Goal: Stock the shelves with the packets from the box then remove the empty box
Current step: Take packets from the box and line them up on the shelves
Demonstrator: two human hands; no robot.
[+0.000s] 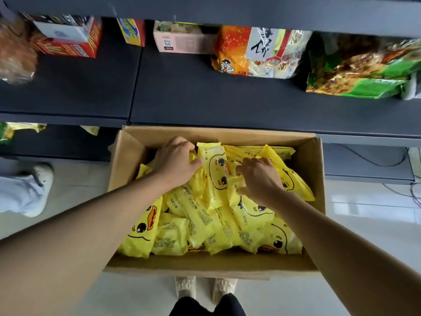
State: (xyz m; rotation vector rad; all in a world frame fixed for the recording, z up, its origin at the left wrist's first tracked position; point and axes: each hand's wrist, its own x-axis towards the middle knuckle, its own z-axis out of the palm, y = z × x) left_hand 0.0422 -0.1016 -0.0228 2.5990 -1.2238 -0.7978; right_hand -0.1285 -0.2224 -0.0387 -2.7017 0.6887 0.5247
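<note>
Head view: left hand (176, 159) and right hand (259, 179) both grasp yellow duck-print plastic packets (214, 174) inside open brown cardboard box (205, 265).

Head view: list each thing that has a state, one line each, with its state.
cardboard box: open, flaps up, full of packets.
yellow duck packets: sealed, heaped loosely in the box.
left hand: in the box, fingers curled round packets.
right hand: in the box, pinching a packet.
middle shelf: partly stocked, front bare.
orange snack bag: sealed, on the shelf.
</note>
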